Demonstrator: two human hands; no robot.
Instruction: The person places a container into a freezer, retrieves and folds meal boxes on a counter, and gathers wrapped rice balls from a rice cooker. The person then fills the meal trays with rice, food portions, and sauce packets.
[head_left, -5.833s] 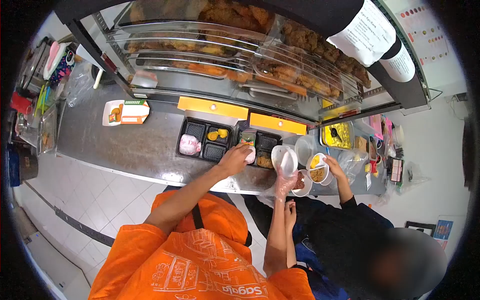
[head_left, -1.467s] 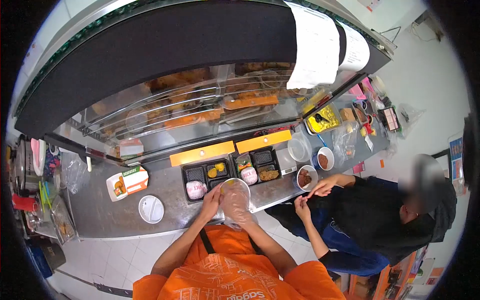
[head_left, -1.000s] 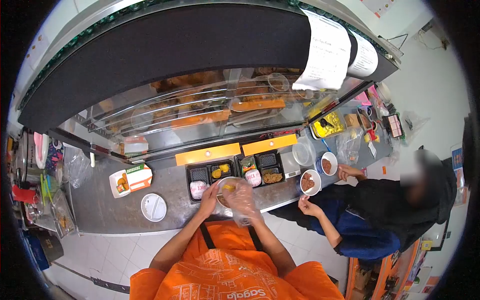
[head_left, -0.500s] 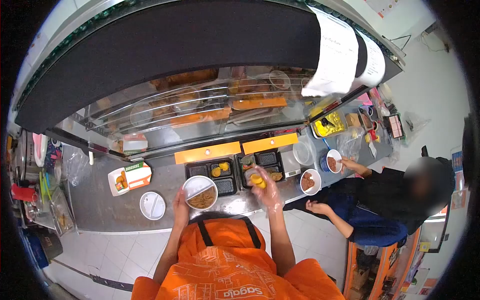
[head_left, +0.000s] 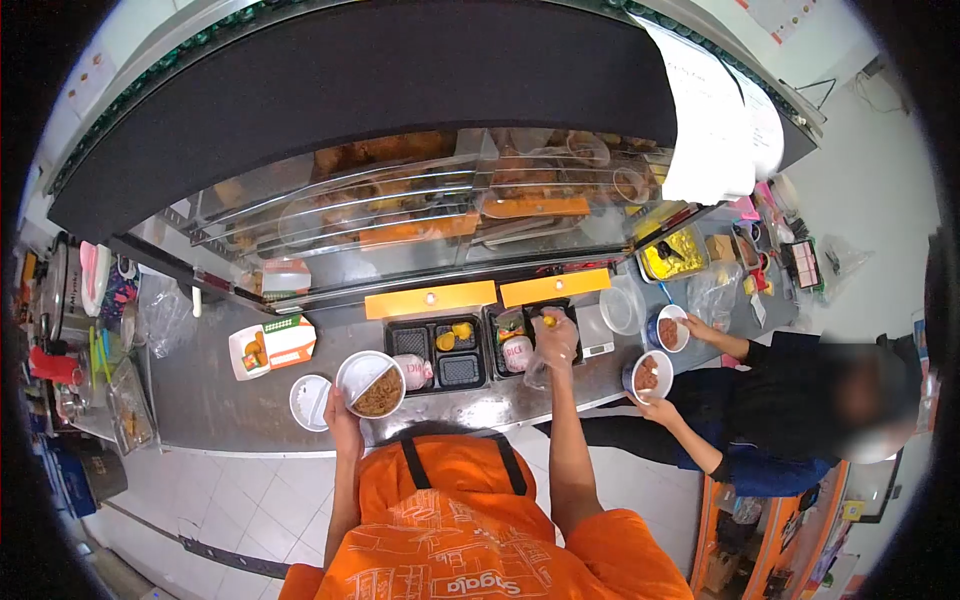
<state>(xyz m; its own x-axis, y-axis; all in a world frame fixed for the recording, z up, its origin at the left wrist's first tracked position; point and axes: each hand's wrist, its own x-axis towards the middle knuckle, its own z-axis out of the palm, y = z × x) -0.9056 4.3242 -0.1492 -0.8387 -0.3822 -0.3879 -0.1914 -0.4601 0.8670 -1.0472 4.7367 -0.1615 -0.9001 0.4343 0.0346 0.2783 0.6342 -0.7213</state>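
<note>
My left hand (head_left: pixel 343 422) is closed on the rim of a white divided bowl (head_left: pixel 371 385), held over the counter's front edge. Brown shredded food fills one half of it. My right hand (head_left: pixel 556 346), in a clear plastic glove, hovers above the right black compartment tray (head_left: pixel 490 345), its fingers closed around yellow food pieces (head_left: pixel 549 321). A wrapped rice packet (head_left: pixel 517 353) and some green and orange bits lie in that tray. In the left black tray (head_left: pixel 400 334) are yellow pieces (head_left: pixel 455 336) and another rice packet (head_left: pixel 412 371).
A second divided bowl (head_left: pixel 309 402) and an open snack box (head_left: pixel 272 347) stand to the left. Co-worker's hands at right hold two bowls of reddish-brown food (head_left: pixel 651 376). Behind the trays is a glass display case (head_left: pixel 340 225); a yellow-lined tub (head_left: pixel 672 256) sits beyond.
My left hand has moved the bowl left, uncovering a rice packet. My right hand has moved right and forward with the yellow pieces. The co-worker's nearer hand has taken hold of a bowl.
</note>
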